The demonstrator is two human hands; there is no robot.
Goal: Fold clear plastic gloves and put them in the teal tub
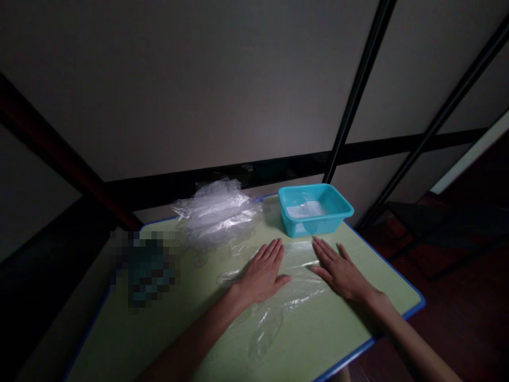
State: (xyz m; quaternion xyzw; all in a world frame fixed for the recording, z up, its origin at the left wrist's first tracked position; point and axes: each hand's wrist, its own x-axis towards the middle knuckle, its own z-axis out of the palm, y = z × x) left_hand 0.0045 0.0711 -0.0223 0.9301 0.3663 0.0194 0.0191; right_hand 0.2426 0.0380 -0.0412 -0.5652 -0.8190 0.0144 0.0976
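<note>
A thin, clear plastic piece (294, 286) lies spread on the light green table, with rounded, finger-like ends toward the left and the near side. It resembles a disposable glove, but its full outline is hard to make out. My left hand (262, 273) rests flat on its left part, fingers stretched forward and thumb out to the right. On its right side my right hand (338, 268) lies flat too, fingers extended and a little apart. Neither hand grips anything. Just beyond my right fingertips stands a turquoise plastic basin (310, 228) with white, sheet-like material (307, 209) inside.
A crumpled heap of clear plastic (222, 212) sits at the table's back left. At the left edge is a dark, pixelated object (149, 270). The table (330, 331) has a blue rim and stands against sliding panels (222, 90). A dark chair (445, 228) is at right.
</note>
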